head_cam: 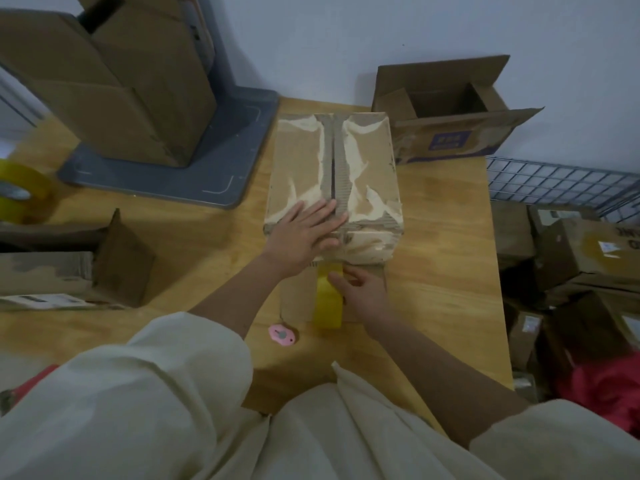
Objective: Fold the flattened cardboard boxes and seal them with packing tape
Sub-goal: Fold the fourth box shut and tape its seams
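Left hand (304, 233): fingers spread, palm flat on the near top edge of the cardboard box (332, 188)
Right hand (363, 289): fingertips pressing the yellow tape strip (327, 299) on the box's near face; not pinching
Box: table (446, 271) centre, flaps shut, seam running toward 12 o'clock
Pink cutter (282, 334): 7 o'clock of the strip
Tape roll (20, 192): 9 o'clock edge
Open box (450, 109): 1 o'clock

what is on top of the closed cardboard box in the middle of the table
The left hand lies flat on the cardboard box, over the near end of its centre seam. Torn pale patches mark the flaps. No tape is visible along the seam; what lies under the palm is hidden.
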